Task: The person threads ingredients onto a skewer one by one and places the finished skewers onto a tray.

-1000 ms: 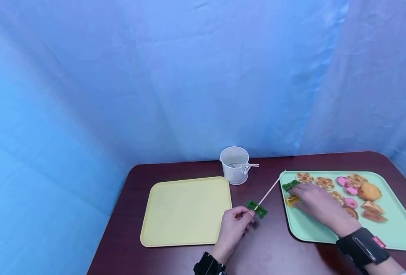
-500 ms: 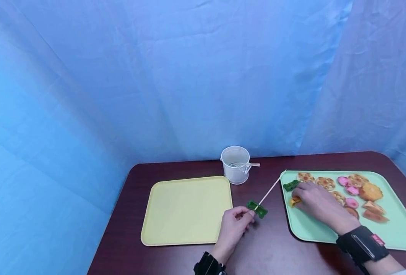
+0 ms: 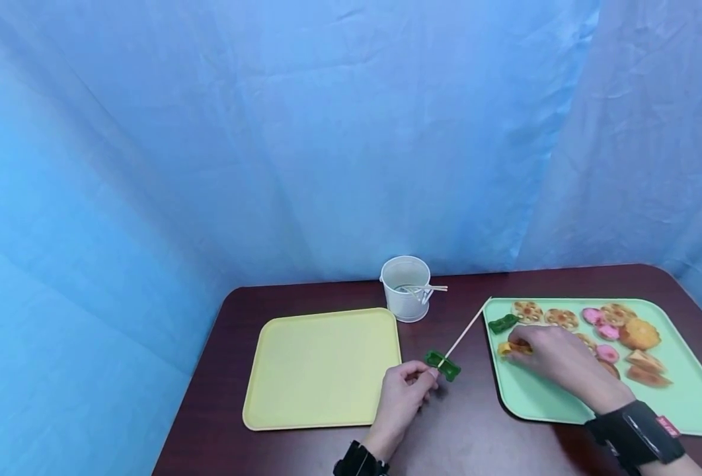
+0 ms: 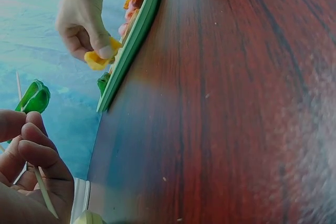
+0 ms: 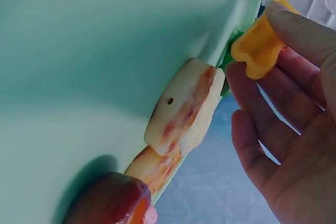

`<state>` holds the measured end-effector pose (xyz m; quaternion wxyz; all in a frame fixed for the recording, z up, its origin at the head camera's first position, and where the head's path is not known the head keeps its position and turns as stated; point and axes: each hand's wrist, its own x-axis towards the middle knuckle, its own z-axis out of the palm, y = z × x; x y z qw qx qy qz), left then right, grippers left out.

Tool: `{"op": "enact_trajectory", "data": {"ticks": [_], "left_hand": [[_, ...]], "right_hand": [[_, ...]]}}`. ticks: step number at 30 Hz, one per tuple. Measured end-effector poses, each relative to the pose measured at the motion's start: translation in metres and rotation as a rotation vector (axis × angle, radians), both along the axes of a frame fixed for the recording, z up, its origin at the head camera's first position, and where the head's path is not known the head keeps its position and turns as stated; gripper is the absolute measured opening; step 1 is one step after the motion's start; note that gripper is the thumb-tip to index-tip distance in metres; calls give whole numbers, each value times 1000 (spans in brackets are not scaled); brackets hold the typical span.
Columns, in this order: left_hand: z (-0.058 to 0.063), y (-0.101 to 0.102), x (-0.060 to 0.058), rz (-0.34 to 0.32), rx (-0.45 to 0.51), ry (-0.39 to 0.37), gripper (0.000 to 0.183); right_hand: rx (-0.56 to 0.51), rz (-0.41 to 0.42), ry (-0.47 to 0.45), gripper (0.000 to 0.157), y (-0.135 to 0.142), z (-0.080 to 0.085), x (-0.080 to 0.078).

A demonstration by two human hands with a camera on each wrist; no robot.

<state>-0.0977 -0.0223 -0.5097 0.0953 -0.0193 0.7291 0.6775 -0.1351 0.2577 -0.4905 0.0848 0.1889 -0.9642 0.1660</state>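
My left hand [image 3: 402, 398] pinches a thin wooden skewer [image 3: 468, 329] near its lower end, the tip slanting up to the right. One green pepper piece [image 3: 451, 372] is threaded on it, close by the fingertips. Over the left part of the green tray [image 3: 541, 403], my right hand [image 3: 556, 357] pinches a yellow pepper piece [image 3: 504, 348] between thumb and fingers. The right wrist view shows this wavy yellow piece [image 5: 260, 45] held above the tray's edge. A second green pepper piece [image 3: 503, 323] lies just behind it on the tray.
Browned round slices [image 3: 562, 318], pink slices [image 3: 607, 354], a golden scalloped piece [image 3: 640, 333] and tan wedges [image 3: 647, 377] share the green tray. A yellow tray [image 3: 321, 370] lies at left. Behind stands a white bucket [image 3: 406, 301] with more skewers.
My right hand has taken hold of the yellow pepper piece and shifted it slightly, turning it. The left hand with the skewer has stayed almost still.
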Motion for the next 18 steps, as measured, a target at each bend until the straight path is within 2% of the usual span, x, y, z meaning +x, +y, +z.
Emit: {"op": "enact_trajectory", "data": {"ticks": [8, 14, 18], "left_hand": [[2, -2, 2, 5, 16, -20, 22], [5, -3, 2, 1, 21, -9, 23], [18, -3, 5, 13, 11, -10, 20]], "right_hand": [[-52, -70, -88, 18, 0, 6, 3], [-110, -89, -137, 19, -3, 11, 3], [-136, -107, -164, 24, -6, 14, 3]]}}
